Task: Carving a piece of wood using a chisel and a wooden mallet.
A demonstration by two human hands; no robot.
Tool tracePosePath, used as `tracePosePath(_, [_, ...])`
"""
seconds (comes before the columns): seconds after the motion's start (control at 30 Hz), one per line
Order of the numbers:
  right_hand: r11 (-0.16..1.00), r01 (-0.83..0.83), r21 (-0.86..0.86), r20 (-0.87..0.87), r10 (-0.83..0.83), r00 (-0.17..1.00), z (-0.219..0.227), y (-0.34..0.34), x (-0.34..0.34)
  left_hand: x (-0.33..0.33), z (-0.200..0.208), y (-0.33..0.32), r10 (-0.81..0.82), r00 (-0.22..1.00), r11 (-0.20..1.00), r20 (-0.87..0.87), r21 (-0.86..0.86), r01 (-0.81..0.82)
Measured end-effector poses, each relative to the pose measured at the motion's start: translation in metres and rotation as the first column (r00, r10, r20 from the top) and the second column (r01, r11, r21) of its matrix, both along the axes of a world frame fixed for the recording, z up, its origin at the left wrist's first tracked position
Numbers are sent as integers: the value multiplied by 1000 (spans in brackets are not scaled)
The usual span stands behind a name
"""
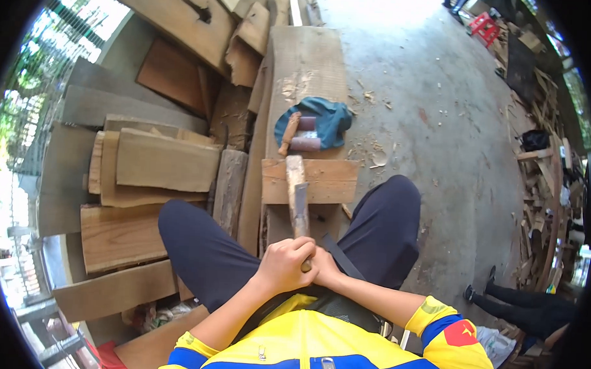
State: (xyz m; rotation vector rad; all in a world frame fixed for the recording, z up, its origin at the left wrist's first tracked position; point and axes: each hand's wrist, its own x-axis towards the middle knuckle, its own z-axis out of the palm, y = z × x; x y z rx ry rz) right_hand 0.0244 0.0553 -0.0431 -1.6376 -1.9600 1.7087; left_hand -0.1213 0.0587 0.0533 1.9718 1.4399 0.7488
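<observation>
My left hand (283, 263) is wrapped round the lower end of a long, worn wooden-handled tool (299, 210) with a dark metal piece along its side; its exact kind is unclear. My right hand (324, 269) is closed against the same end, its fingers partly hidden by the left. The tool points away from me, its far end over a short wooden board (338, 179) lying across a long plank (306, 51). Beyond that board, a teal cloth (337, 121) lies bunched. On it are a small carved wooden piece (288, 133) and two brownish cylinders (305, 144).
Stacked boards (166, 159) and a rough log (230, 189) crowd the left. Wood chips (368, 151) litter the concrete floor (434, 124). At far right are scrap wood (535, 225), a red stool (484, 28) and another person's dark-clad leg (525, 313).
</observation>
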Motion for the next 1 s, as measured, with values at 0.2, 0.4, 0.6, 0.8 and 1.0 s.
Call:
tracePosePath(0.2, [968,-202,-149,156,225,962,36,21,3,-7,-7,-2,-25,999,999,-27,-32,24])
tracePosePath(0.4, [939,-126,-319,116,171,978,74,37,11,-2,2,14,26,999,1000,44,-11,-26])
tracePosePath(0.6, [949,-295,-114,232,314,921,97,29,19,6,-19,2,-36,999,997,5,-68,36])
tracePosePath(0.8, [876,-483,1,252,467,848,108,24,19,9,-27,-3,14,999,997,42,-74,-10])
tracePosePath(1.0, [799,-592,105,278,548,789,133,45,20,11,-33,1,64,991,993,116,-108,-51])
